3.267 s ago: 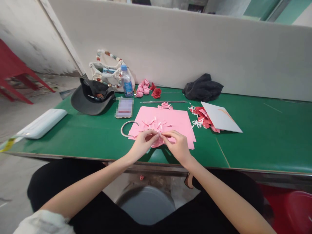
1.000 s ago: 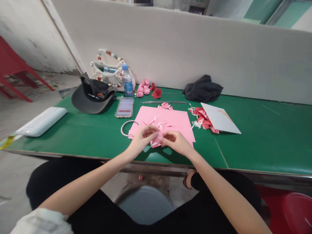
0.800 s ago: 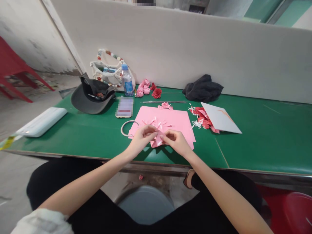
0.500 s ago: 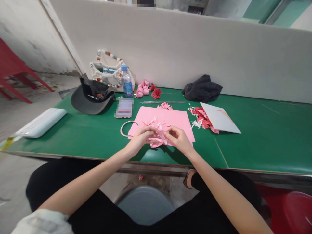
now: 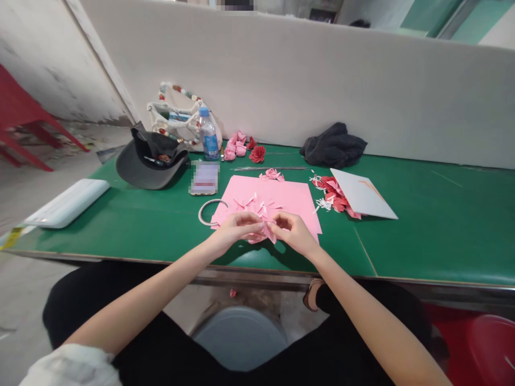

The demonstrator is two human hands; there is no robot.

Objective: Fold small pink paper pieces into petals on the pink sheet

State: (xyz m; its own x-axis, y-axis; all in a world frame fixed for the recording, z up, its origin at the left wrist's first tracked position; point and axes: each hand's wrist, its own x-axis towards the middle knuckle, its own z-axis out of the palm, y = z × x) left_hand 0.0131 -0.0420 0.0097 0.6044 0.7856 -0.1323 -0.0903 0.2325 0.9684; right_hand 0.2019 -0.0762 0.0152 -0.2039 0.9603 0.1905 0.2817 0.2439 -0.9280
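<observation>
Here we go: both forearms angle in from the bottom corners, and the left hand (image 5: 241, 228) and right hand (image 5: 293, 233) meet at the middle of the surface (image 5: 434, 238), fingers curled, pinching a crinkled pink paper bloom (image 5: 266, 231) between them. It's a tight little bunch of folded, pointed petals, held just above the near edge of a pink paper sheet (image 5: 281, 198), with one tip poking up between the fingers. Right ahead on that sheet, a scatter of snipped pink paper strips (image 5: 256, 204) lies loose. Just left of the hands sits a metal hoop (image 5: 206, 212), touching the sheet's corner, and beyond it a phone (image 5: 205, 178), its screen blurred out. Along the back, there's a small pink paper cluster (image 5: 272, 174), thin wires (image 5: 261, 168), pink paper roses (image 5: 235, 148) and a red paper rose (image 5: 257, 154). Over to the right, red paper scraps (image 5: 332, 194) tuck under a white card (image 5: 362, 196), with a dark cloth (image 5: 332, 145) behind them, and on the left a water bottle (image 5: 209, 136) stands beside a dark cap (image 5: 148, 169).
</observation>
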